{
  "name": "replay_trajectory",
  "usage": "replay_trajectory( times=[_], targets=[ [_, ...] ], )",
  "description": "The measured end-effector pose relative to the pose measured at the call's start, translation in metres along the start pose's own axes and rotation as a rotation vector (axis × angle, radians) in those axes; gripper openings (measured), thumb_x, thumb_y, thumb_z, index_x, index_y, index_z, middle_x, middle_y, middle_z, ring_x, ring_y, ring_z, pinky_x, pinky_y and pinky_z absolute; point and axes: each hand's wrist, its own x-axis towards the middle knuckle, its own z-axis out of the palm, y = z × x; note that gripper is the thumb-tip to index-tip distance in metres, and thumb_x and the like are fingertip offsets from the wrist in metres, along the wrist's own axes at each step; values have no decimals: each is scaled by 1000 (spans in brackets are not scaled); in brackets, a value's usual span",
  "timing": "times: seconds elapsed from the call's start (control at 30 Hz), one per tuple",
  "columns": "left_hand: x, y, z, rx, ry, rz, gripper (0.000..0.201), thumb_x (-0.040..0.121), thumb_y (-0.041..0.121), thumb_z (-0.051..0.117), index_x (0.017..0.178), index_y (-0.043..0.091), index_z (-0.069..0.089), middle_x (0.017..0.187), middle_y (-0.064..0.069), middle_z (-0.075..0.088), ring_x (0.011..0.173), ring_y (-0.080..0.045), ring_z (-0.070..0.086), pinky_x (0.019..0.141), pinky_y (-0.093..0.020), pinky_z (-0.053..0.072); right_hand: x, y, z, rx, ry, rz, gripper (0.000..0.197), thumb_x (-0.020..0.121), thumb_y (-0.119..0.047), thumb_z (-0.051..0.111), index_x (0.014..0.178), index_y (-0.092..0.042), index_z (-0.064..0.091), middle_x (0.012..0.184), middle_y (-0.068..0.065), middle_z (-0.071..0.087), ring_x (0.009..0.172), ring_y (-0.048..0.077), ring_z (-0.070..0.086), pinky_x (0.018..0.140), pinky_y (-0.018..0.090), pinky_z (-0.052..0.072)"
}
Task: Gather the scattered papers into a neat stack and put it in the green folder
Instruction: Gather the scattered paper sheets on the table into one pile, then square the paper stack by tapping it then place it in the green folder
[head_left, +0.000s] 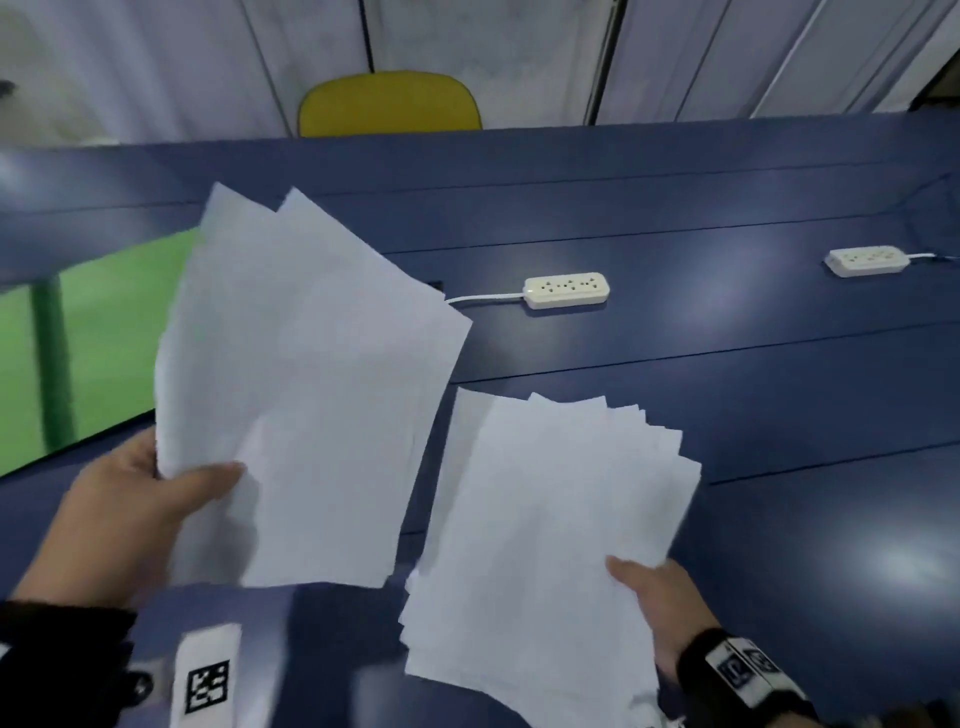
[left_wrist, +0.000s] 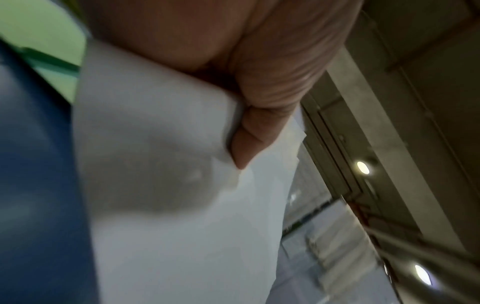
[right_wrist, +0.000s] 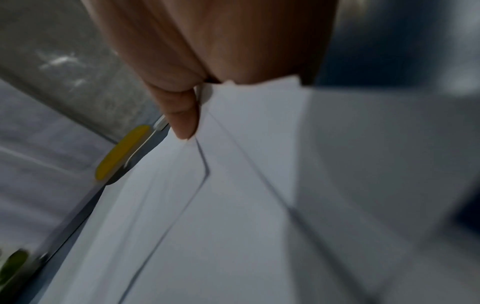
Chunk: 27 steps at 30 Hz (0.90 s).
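At about nine o'clock in the head view, the green folder (head_left: 104, 332) lies open on the blue surface (head_left: 727, 389), partly hidden behind the raised sheets. Toward seven o'clock, the left hand (head_left: 130, 499) grips a small batch of papers (head_left: 296, 364) by its near corner, thumb on top and fingers beneath; the left wrist view shows the thumb (left_wrist: 259, 127) pressed into the paper edge. These sheets are lifted off the surface and fanned, two far corners out of line.

Just right of centre, around five o'clock, the right hand (head_left: 660, 608) pinches a thicker batch (head_left: 550, 519) at its near right corner. Its far edges are stepped like a spread deck, and the near end seems to rest low on or near the surface. The right wrist view confirms the thumb (right_wrist: 182, 115) clamping several offset sheets.

Toward one and two o'clock, two white power strips (head_left: 566, 291) (head_left: 867, 260) sit well clear of the papers.

Risks, as I judge them: each batch is held at a single corner, so a loose sheet could slide out when the two are merged. Joining them while fanned would trap misaligned edges; they likely need tapping square on the surface first. The raised batch also hides the folder, so the stack could catch its cover.
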Motion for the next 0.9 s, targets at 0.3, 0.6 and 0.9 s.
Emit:
replay_trajectory(
  times=[0.3,0.6,0.9],
  targets=[
    [-38,-78,34,-194,7,-329,23,72,-3,74,92,3,66,80,-17,72,68,-31,64,64,-41,53,-2,22,125,-226,-250,38,29,92,-8,67,120,-12,69,110,4,77,105,27,69,102,45,51],
    [-13,-121,43,409,39,-242,24,68,44,65,85,28,60,91,-1,66,89,-31,62,80,-40,51,-7,14,133,-68,-290,110,50,87,-52,70,125,-20,70,124,2,74,118,24,67,112,45,44],
    [13,-96,70,730,-335,-169,43,96,42,45,139,42,40,121,-7,39,91,-31,61,87,-36,48,-12,-2,147,-164,-306,146,27,91,-29,73,116,-18,68,116,-1,72,110,17,65,97,39,54]
  ],
)
